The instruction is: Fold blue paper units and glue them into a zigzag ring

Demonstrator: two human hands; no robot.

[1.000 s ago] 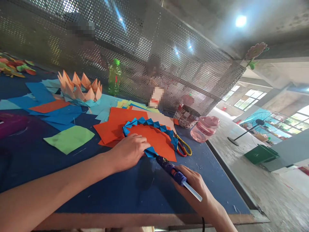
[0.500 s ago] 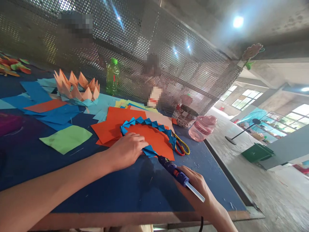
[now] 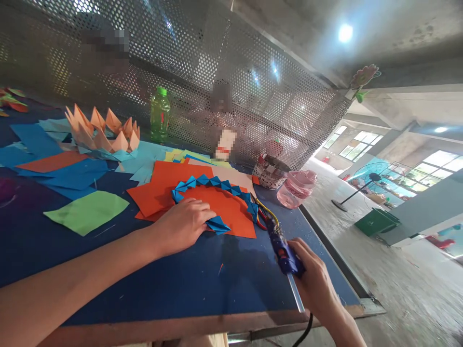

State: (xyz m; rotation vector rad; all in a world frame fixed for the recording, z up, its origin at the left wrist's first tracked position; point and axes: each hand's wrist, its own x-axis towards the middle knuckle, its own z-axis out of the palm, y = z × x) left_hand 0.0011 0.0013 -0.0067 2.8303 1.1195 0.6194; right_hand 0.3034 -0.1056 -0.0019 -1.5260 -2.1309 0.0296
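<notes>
Blue paper triangles (image 3: 210,181) zigzag along an orange paper arc (image 3: 224,209) on a dark blue desk (image 3: 173,279), beside a purple glue gun (image 3: 282,250).

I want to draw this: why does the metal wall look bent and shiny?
In the head view, the perforated metal screen looks tilted and bent by the wide lens, with glare and blurred patches; the far windows look washed out; the purple hot glue gun in the right hand casts a dark shadow on the navy tabletop.

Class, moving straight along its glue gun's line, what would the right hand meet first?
The right hand would probably meet the scissors first, just beyond the glue gun; depth is unclear.
</notes>
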